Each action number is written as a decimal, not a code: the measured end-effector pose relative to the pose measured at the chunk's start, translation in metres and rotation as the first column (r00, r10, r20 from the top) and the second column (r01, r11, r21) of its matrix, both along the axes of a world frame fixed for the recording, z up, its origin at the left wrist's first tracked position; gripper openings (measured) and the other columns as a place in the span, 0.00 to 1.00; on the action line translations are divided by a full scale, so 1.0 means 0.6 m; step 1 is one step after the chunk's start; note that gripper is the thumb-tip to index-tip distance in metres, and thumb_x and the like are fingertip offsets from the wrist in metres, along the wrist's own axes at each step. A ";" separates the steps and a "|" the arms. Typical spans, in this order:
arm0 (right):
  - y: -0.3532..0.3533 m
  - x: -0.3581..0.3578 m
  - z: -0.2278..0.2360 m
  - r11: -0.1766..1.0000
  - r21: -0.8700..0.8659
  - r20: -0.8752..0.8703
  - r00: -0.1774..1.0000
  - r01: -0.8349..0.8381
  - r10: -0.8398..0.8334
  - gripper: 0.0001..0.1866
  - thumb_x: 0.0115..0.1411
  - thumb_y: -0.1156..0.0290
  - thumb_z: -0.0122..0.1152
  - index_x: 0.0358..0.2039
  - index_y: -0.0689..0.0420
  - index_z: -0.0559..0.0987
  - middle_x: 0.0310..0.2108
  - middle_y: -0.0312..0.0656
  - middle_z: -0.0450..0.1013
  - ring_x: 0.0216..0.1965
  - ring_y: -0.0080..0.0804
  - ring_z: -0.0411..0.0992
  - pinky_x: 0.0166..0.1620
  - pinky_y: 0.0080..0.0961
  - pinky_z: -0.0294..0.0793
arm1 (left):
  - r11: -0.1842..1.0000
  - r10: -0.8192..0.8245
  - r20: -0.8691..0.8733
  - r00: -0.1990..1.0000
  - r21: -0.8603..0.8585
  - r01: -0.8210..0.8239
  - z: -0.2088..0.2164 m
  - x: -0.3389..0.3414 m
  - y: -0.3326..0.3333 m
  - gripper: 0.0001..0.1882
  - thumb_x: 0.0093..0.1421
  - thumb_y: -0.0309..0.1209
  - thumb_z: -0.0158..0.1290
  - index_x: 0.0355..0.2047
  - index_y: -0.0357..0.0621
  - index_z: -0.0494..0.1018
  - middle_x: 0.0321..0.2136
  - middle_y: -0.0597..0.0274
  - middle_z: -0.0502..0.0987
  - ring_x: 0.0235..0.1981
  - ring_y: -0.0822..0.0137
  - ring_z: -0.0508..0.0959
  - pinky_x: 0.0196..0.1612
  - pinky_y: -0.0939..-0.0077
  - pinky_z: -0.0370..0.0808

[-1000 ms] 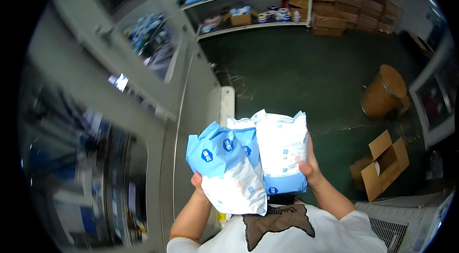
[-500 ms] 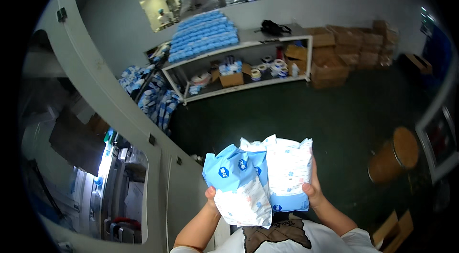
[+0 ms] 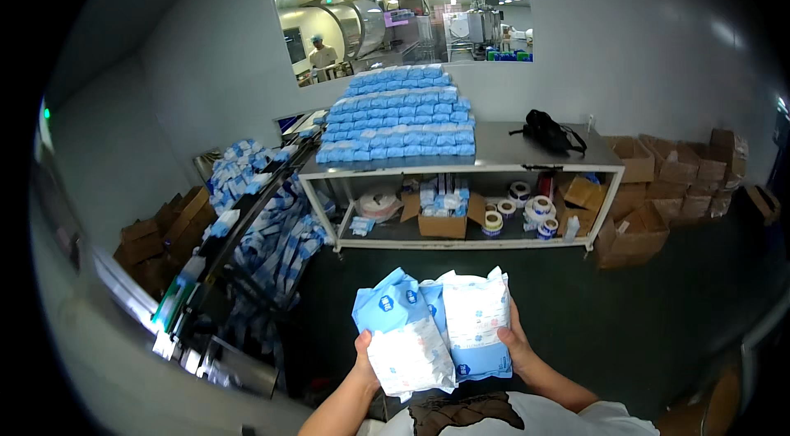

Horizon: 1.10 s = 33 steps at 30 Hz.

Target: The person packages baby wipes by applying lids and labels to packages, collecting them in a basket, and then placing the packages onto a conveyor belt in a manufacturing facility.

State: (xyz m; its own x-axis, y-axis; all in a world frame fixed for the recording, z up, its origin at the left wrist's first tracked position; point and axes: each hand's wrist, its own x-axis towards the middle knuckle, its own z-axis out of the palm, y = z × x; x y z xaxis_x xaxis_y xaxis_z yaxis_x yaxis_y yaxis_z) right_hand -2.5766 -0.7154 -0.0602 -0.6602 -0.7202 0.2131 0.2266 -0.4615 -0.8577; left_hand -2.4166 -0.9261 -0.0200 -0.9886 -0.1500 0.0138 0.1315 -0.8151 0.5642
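Currently both hands clamp a fanned stack of blue-white pouches (image 3: 432, 329) near the chest: left hand (image 3: 364, 360) and right hand (image 3: 517, 347) pinching the sides. Likely soft, light, slippery; hold the edges.

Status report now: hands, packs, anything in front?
Left hand and right hand both gripping the blue-and-white packs at chest. Metal table with stacked packs ahead, dark floor between.
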 end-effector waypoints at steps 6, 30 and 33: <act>-0.231 -0.300 0.022 0.992 -0.069 0.050 0.994 0.104 -0.101 0.53 0.50 0.49 0.59 0.64 0.55 0.37 0.58 0.51 0.51 0.57 0.41 0.57 0.56 0.36 0.62 | 0.966 -0.073 0.087 0.994 -0.243 0.092 0.053 -0.343 -0.244 0.53 0.40 0.64 0.54 0.58 0.40 0.55 0.51 0.48 0.67 0.49 0.51 0.71 0.52 0.57 0.68; -1.287 -1.519 0.378 0.977 -0.180 0.078 0.988 -0.116 0.132 0.38 0.55 0.46 0.53 0.58 0.59 0.60 0.53 0.50 0.65 0.51 0.42 0.68 0.53 0.39 0.69 | 0.938 -0.083 -0.183 0.980 -0.347 0.015 0.426 -1.580 -1.265 0.36 0.56 0.58 0.41 0.54 0.43 0.63 0.49 0.51 0.71 0.50 0.52 0.72 0.54 0.53 0.67; -1.357 -1.661 0.392 0.993 -0.083 0.135 0.986 -0.082 0.093 0.36 0.55 0.46 0.54 0.55 0.60 0.65 0.51 0.50 0.67 0.50 0.43 0.69 0.53 0.39 0.69 | 0.941 -0.121 -0.217 0.969 -0.335 0.042 0.417 -1.737 -1.363 0.36 0.56 0.59 0.40 0.55 0.44 0.63 0.51 0.52 0.70 0.51 0.51 0.71 0.55 0.52 0.65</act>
